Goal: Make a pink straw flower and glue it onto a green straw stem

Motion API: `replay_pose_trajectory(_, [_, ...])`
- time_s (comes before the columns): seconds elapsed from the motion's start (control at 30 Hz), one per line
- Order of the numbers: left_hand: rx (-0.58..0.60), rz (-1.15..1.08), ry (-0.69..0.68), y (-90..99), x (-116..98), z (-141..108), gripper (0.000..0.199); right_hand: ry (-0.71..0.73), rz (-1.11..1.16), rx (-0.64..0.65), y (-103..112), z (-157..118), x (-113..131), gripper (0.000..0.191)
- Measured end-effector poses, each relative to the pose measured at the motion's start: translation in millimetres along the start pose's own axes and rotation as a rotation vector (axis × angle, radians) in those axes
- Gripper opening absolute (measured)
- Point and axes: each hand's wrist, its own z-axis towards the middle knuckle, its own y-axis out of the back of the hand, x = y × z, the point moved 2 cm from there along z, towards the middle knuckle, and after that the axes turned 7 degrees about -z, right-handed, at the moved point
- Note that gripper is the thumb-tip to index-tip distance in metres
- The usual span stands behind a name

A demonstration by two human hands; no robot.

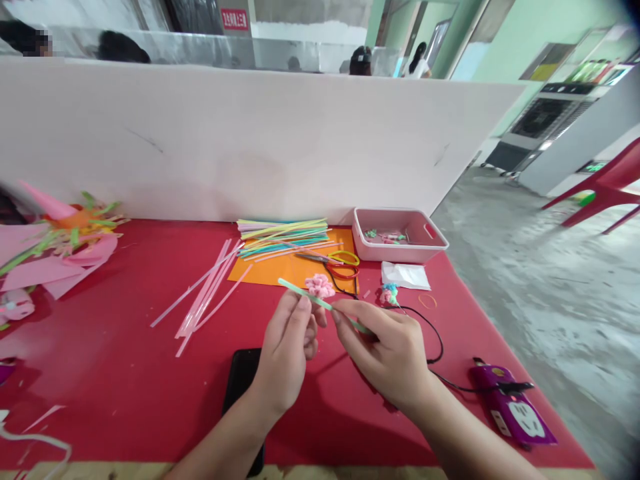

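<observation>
A thin pale green straw-like strip runs slantwise between my two hands above the red table. My left hand pinches it near its upper left end, thumb on top and the other fingers curled. Around its lower right part, my right hand is closed with thumb and forefinger pressed together. Just beyond the strip lies a pink curled flower-like piece. To the right of it sits a small blue, green and pink cluster. Scissors with yellow and red handles rest on an orange sheet.
Several coloured strips are piled at the back, with pink strips to the left. A pink bin holds small pieces. A phone lies by my left wrist; a cabled purple device sits right. A white partition stands behind.
</observation>
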Motion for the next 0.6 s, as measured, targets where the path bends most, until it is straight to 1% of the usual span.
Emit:
replay_pose_trajectory(0.1, [-0.001, 0.033, -0.015, 1.6, -0.5, 3.7, 0.033, 0.004, -0.001, 0.002, -0.9, 1.1, 3.2, 0.010])
replay_pose_trajectory(0.23, [-0.021, 0.059, -0.024, 2.3, -4.1, 8.3, 0.032, 0.007, -0.011, 0.018, -3.2, -0.8, 5.5, 0.010])
replay_pose_trajectory(0.33, [-0.045, -0.018, 0.033, 2.0, -7.0, 10.2, 0.029, 0.000, -0.013, 0.035, -5.4, -2.6, 5.8, 0.010])
replay_pose_trajectory(0.43, [-0.042, -0.089, 0.097, 1.5, -8.8, 10.3, 0.030, 0.002, -0.016, 0.040, -6.8, -2.8, 5.8, 0.009])
replay_pose_trajectory(0.6, [-0.026, -0.094, 0.110, 2.0, -9.2, 10.4, 0.033, -0.007, 0.028, 0.070, -8.3, -0.5, 5.3, 0.011])
